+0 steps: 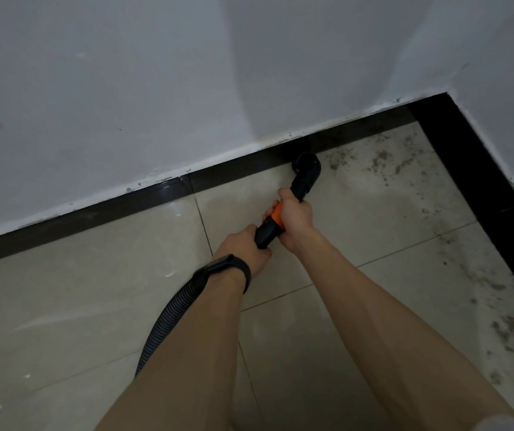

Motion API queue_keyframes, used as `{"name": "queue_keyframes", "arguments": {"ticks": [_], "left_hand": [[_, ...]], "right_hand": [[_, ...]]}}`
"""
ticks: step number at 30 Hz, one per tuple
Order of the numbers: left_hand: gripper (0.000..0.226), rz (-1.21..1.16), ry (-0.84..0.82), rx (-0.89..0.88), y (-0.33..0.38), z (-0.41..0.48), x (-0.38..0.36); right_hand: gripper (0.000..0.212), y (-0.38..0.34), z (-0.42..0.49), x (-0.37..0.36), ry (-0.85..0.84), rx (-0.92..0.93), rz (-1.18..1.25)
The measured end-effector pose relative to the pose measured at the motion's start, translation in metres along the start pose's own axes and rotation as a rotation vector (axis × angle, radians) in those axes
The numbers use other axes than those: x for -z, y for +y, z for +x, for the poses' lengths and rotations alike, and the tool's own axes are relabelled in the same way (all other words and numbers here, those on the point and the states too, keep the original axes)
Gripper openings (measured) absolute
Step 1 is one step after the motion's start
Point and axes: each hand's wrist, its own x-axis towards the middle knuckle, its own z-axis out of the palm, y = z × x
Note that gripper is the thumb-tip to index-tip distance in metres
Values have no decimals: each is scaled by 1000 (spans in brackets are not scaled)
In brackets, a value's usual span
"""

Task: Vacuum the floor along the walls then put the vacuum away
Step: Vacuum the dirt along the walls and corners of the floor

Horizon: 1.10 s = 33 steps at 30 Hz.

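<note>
**Tile floor at the wall corner: both grips on the vac wand**

Pale tile floor (94, 306) meets a white wall (125, 88), w/ a black skirting board (94, 219) along its foot. More black skirting runs down the R side from the corner at top R. The light is dim and the wall is scuffed just above the skirting.

The vacuum wand (268, 233), a black tube w/ an orange band, slants from centre frame up and to the R, toward the wall. Its nozzle (307, 164) sits low on the floor at the foot of the skirting. It prob. touches the board, but black on black in this light I can't tell for sure.

My right grip (296, 213) is clamped round the wand at the orange band, fingers wrapped under and thumb pointing fwd along the tube. My left grip (243, 247) is closed round the wand's rear end just behind it, so the two sit close together. A black wristband (227, 269) sits on my L wrist.

The ribbed black hose (171, 312) shows from beside that wrist, curves down and L over the tiles, then passes out of sight behind my L forearm.

Brownish grit (380, 160) is scattered on the tiles R of the nozzle toward the corner, w/ more patches along the R-side skirting lower down. Tiles L of the nozzle look cleaner, w/ only a few pale flecks.
</note>
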Motion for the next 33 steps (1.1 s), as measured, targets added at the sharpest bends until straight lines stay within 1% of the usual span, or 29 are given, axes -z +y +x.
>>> {"name": "queue_keyframes", "arguments": {"ticks": [2, 5, 7, 11, 15, 17, 21, 24, 29, 33], "left_hand": [[16, -3, 32, -27, -14, -8, 4], [20, 133, 103, -81, -39, -25, 7], [24, 225, 136, -132, -51, -35, 8], [30, 348, 107, -268, -51, -48, 1], [35, 403, 38, -391, -18, -48, -25], [36, 426, 10, -432, 2, -44, -38], [38, 472, 24, -479, 33, -32, -54], [38, 475, 35, -500, 43, -25, -54], [38, 486, 33, -488, 40, -20, -49], [39, 484, 74, -466, 29, -18, -44]], "right_hand": [[9, 6, -5, -6, -15, -14, -8], [8, 21, -17, -13, -47, -55, 1], [8, 33, -26, -12, -29, -72, 42], [11, 48, -39, 14, 125, -40, 142], [14, 38, -42, 60, 304, 53, 202], [15, 23, -38, 77, 334, 77, 191], [12, -7, -27, 92, 302, 68, 129], [11, -19, -22, 92, 279, 62, 105], [12, -17, -19, 86, 253, 55, 92], [12, -13, -18, 73, 228, 57, 57]]}}
